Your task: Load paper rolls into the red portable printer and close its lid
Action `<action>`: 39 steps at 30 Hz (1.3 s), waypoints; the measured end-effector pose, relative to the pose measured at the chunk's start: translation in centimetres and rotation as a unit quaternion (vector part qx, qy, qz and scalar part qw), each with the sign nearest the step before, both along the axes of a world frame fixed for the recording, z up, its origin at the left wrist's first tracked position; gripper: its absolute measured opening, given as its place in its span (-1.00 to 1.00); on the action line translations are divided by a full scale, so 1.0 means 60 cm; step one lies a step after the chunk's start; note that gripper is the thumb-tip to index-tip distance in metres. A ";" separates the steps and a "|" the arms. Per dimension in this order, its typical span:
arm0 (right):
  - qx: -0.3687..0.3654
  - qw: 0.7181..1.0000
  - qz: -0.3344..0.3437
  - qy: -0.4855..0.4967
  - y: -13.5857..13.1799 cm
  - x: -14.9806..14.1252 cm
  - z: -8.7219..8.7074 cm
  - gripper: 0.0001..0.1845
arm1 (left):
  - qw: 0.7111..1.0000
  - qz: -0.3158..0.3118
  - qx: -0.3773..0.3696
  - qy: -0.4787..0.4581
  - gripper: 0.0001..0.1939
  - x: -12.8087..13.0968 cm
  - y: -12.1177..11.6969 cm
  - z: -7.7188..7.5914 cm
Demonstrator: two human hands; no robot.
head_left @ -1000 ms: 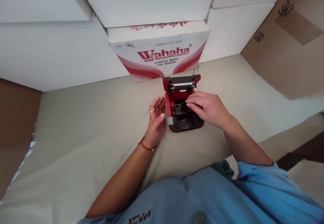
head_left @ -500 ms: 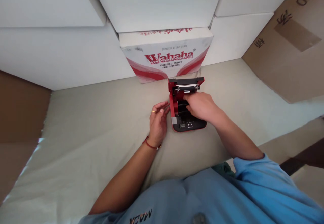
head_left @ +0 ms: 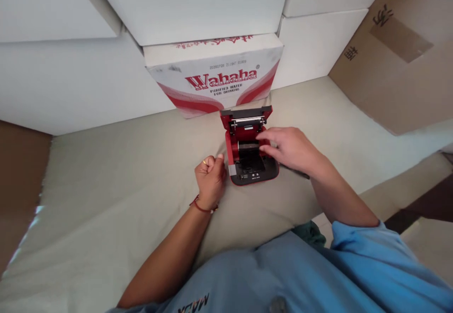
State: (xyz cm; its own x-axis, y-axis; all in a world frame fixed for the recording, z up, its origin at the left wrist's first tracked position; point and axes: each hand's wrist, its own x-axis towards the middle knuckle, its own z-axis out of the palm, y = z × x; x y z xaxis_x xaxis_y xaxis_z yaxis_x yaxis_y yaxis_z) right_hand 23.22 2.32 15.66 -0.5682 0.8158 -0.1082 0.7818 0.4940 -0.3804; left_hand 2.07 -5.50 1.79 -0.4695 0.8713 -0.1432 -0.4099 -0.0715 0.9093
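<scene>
A red and black label printer (head_left: 254,176) sits on the cloth-covered surface with its lid (head_left: 247,115) raised. A dark, shiny roll (head_left: 248,146) lies in its red inner bay. My right hand (head_left: 288,148) reaches over the printer's right side, thumb and fingers apart near the roll's right end. Whether the fingertips touch the roll or the wall of the bay, I cannot tell. Just left of the printer, my left hand (head_left: 211,177) is curled into a fist, apart from it, and nothing shows in it.
Behind the printer stands a Wahaha water carton (head_left: 219,79) against stacked white boxes (head_left: 198,6). A brown cardboard box (head_left: 382,68) is at the right, another brown panel (head_left: 23,176) at the left. A thin dark object (head_left: 300,174) shows beneath my right wrist.
My right hand has drawn back from deep inside the bay to its right side, uncovering more of the roll. My left hand has closed into a fist and moved slightly away from the printer.
</scene>
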 end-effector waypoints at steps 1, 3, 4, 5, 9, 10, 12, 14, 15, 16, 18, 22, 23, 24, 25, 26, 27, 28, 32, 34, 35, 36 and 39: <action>-0.006 0.998 0.012 -0.058 0.004 -0.016 -0.001 -0.64 | 1.000 -0.004 -0.002 -0.005 -0.20 -0.001 0.000 0.002; -0.007 0.989 0.024 -0.146 0.011 -0.043 -0.004 -0.60 | 1.000 -0.013 -0.002 -0.006 -0.17 -0.002 -0.001 0.005; -0.001 0.985 0.027 -0.171 0.013 -0.053 -0.005 -0.60 | 1.000 -0.016 -0.001 -0.002 -0.17 -0.002 -0.001 0.006; 0.006 0.983 0.029 -0.183 0.015 -0.060 -0.006 -0.61 | 1.000 -0.017 0.000 0.003 -0.18 -0.002 -0.001 0.006; 0.019 0.981 0.033 -0.188 0.019 -0.073 -0.009 -0.63 | 0.999 -0.028 0.006 0.027 -0.19 -0.001 0.001 0.006; 0.020 0.981 0.029 -0.189 0.018 -0.076 -0.010 -0.63 | 0.999 -0.031 0.008 0.031 -0.19 -0.001 0.001 0.006; 0.023 0.981 0.017 -0.194 0.016 -0.082 -0.010 -0.63 | 0.999 -0.034 0.011 0.038 -0.20 -0.002 0.002 0.004; 0.026 0.979 0.013 -0.201 0.013 -0.092 -0.011 -0.63 | 0.998 -0.037 0.012 0.045 -0.21 -0.003 0.002 0.002; 0.027 0.979 0.015 -0.203 0.013 -0.097 -0.012 -0.63 | 0.998 -0.039 0.012 0.048 -0.21 -0.003 0.002 0.000; 0.027 0.979 0.018 -0.204 0.013 -0.103 -0.014 -0.63 | 0.998 -0.041 0.012 0.050 -0.22 -0.003 0.002 -0.001; 0.024 0.978 0.026 -0.204 0.015 -0.111 -0.017 -0.62 | 0.998 -0.040 0.012 0.050 -0.22 -0.004 0.003 -0.004; 0.023 0.978 0.030 -0.207 0.014 -0.112 -0.015 -0.62 | 0.998 -0.041 0.011 0.050 -0.24 -0.004 0.002 -0.007; 0.027 0.979 0.021 -0.200 0.010 -0.108 -0.011 -0.62 | 0.998 -0.044 0.010 0.050 -0.24 -0.004 0.001 -0.008; 0.028 0.982 0.012 -0.186 0.003 -0.101 -0.005 -0.61 | 0.998 -0.046 0.008 0.051 -0.23 -0.004 0.000 -0.008; 0.026 0.986 0.006 -0.162 -0.006 -0.092 0.002 -0.60 | 0.998 -0.048 0.007 0.050 -0.22 -0.004 -0.001 -0.008; 0.020 0.992 0.003 -0.126 -0.017 -0.079 0.009 -0.61 | 0.998 -0.049 0.006 0.048 -0.21 -0.004 -0.001 -0.008; 0.008 0.997 0.004 -0.079 -0.028 -0.063 0.017 -0.63 | 0.998 -0.049 0.006 0.044 -0.20 -0.003 -0.002 -0.007; -0.013 1.000 0.009 -0.024 -0.039 -0.042 0.024 -0.67 | 0.998 -0.049 0.006 0.037 -0.19 -0.003 -0.003 -0.007; -0.067 0.982 -0.077 0.156 -0.062 0.082 0.027 -0.62 | 0.997 -0.078 0.015 0.003 -0.20 -0.002 -0.003 -0.001; -0.026 0.978 -0.169 0.120 -0.056 0.155 0.007 -0.53 | 0.996 -0.086 0.023 -0.006 -0.21 -0.002 -0.001 0.001; -0.011 0.978 -0.193 0.075 -0.050 0.190 -0.007 -0.51 | 0.996 -0.085 0.027 -0.006 -0.22 -0.002 0.000 0.002; -0.013 0.978 -0.206 0.029 -0.043 0.221 -0.024 -0.53 | 0.996 -0.081 0.030 -0.003 -0.23 -0.002 0.001 0.003; -0.003 0.963 -0.259 -0.080 -0.026 0.282 -0.072 -0.58 | 0.997 -0.070 0.029 0.012 -0.29 -0.003 0.003 0.002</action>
